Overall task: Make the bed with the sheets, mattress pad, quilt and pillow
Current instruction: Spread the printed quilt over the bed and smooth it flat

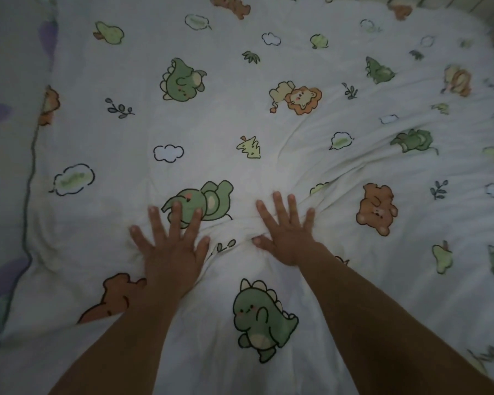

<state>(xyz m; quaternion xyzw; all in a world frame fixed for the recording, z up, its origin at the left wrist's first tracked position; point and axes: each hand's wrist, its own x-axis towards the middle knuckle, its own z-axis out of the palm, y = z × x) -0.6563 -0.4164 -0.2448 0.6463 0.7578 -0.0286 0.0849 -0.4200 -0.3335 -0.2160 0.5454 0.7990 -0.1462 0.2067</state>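
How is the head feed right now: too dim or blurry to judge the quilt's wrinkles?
Head view: dim, brightest on the quilt around the flat left hand and right hand, darker toward the corners; its edges bend from the wide lens and the far right is soft; folds between the hands are readable.

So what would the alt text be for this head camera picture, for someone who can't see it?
Seen from above, a person's left hand and right hand press flat, fingers spread, on a white quilt printed with cartoon dinosaurs, lions and bears, with a bunched fold between them. A purple-patterned fabric shows along the left edge.
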